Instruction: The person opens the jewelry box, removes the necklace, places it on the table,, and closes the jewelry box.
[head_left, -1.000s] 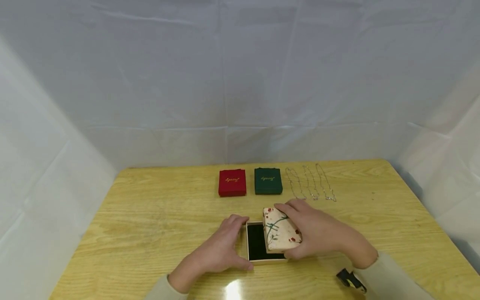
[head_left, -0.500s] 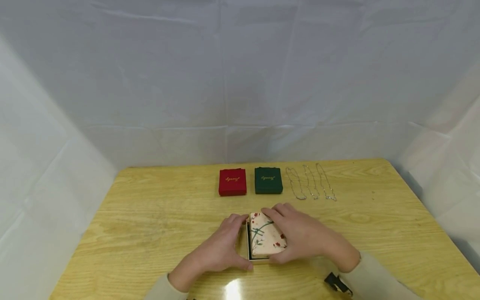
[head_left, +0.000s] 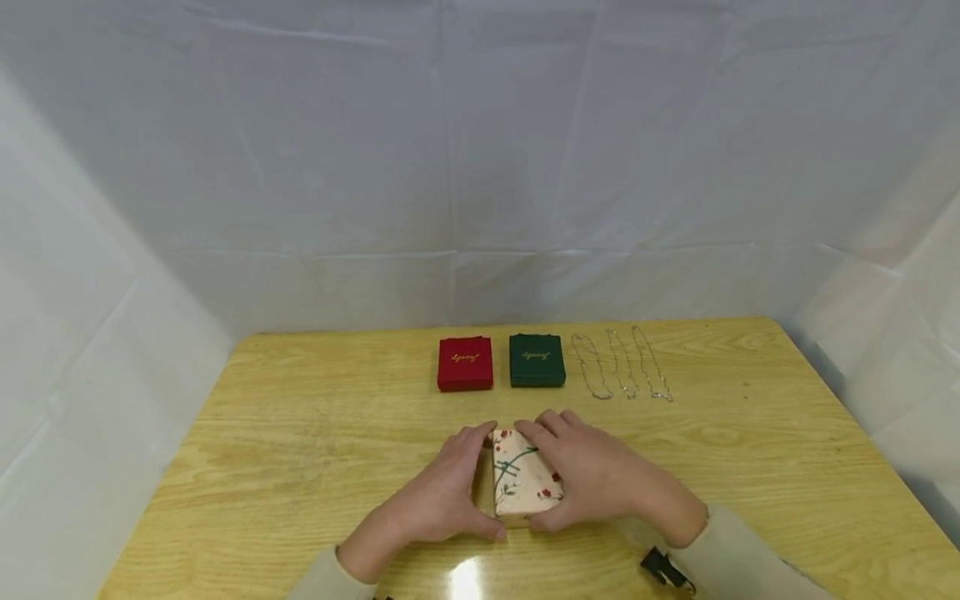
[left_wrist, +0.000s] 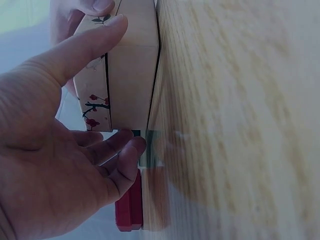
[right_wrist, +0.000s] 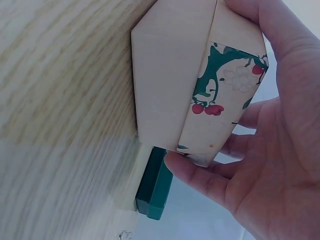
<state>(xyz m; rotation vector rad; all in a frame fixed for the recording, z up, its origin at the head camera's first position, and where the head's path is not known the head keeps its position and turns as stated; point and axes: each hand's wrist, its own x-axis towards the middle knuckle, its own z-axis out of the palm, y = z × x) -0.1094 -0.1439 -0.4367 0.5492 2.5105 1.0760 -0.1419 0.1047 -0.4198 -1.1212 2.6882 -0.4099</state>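
Note:
A cream jewelry box with red flowers and green stems stands on the wooden table in front of me. Its flowered lid (head_left: 522,483) sits over the plain base (right_wrist: 167,70), and a thin seam runs between them in both wrist views. My right hand (head_left: 600,475) grips the lid from the right, thumb on the near side and fingers at the far side. From the left, my left hand (head_left: 442,496) holds the box, its thumb along the near side and its fingertips at the far corner. The left palm stays apart from the box's left wall.
Behind the hands are a red box (head_left: 465,367) and a green box (head_left: 537,362), both closed. To their right lie three thin chain necklaces (head_left: 592,371) side by side. A black strap piece (head_left: 666,571) hangs by the right sleeve. White sheeting (head_left: 480,167) surrounds the table (head_left: 315,450).
My right hand has brought the lid leftward and down onto the base, covering the dark inside. The left hand has stayed in place at the box's left side.

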